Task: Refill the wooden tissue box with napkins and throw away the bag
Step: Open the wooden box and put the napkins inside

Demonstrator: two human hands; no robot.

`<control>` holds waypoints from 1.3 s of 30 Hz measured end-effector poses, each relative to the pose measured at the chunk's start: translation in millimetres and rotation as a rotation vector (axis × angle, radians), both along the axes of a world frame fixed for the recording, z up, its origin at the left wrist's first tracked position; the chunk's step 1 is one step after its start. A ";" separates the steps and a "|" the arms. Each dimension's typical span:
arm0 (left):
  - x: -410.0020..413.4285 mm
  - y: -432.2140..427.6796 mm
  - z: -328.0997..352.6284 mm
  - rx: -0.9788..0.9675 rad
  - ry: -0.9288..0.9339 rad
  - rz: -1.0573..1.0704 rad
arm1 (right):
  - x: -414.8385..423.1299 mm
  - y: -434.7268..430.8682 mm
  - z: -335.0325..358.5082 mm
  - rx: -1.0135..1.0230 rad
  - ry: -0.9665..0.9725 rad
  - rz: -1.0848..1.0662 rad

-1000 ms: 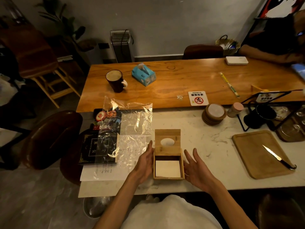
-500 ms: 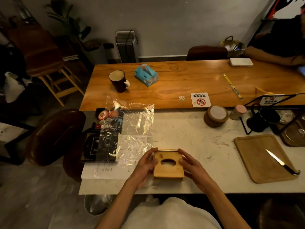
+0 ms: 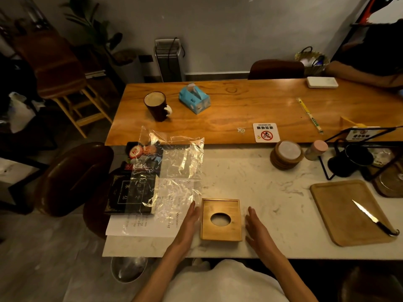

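The wooden tissue box (image 3: 221, 231) lies on the white marble counter (image 3: 257, 184) near the front edge, its lid closed and the oval hole showing white inside. My left hand (image 3: 189, 223) rests flat just left of the box, fingers straight, with a small gap to it. My right hand (image 3: 255, 225) is flat just right of the box, also apart from it. The empty clear plastic bag (image 3: 174, 171) lies crumpled to the left, over a dark menu and a printed sheet. No loose napkins are visible.
A wooden tray (image 3: 340, 214) with a knife (image 3: 374, 219) sits at right. Coasters (image 3: 286, 154), a small jar (image 3: 316, 150) and a black wire rack (image 3: 357, 158) stand behind. On the wooden table are a mug (image 3: 157, 105) and a blue tissue pack (image 3: 194, 100). A stool (image 3: 74, 177) is left.
The lid was swung shut over the white napkins. Both hands, which pressed on the closed lid, have since slid off to the box's sides and opened flat.
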State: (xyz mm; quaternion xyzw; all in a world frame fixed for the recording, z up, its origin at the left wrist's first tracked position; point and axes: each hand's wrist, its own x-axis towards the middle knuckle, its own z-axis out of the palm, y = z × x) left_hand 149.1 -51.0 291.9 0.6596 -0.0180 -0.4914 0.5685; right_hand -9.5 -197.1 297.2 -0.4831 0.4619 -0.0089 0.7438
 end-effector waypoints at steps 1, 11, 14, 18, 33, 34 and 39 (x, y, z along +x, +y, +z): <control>-2.3 -1.0 -1.4 -0.008 0.063 0.002 | -0.3 1.5 4.5 0.073 -0.020 0.005; -0.2 -68.1 22.5 -0.069 0.147 -0.054 | 26.4 -41.3 44.1 0.090 -0.143 0.047; 14.9 -92.2 24.4 -0.063 0.114 -0.072 | 39.0 -64.9 47.7 0.075 -0.146 0.066; 39.2 -122.6 19.2 -0.085 0.156 -0.092 | 61.7 -92.8 47.7 0.060 -0.117 0.102; 109.8 -201.0 20.0 -0.102 0.161 -0.030 | 137.8 -175.1 41.8 0.094 -0.085 0.068; 109.4 -200.3 19.8 -0.108 0.170 -0.021 | 138.5 -174.8 43.4 0.095 -0.079 0.057; 106.8 -191.8 21.6 -0.116 0.130 -0.027 | 130.8 -172.8 32.3 -0.027 0.009 0.017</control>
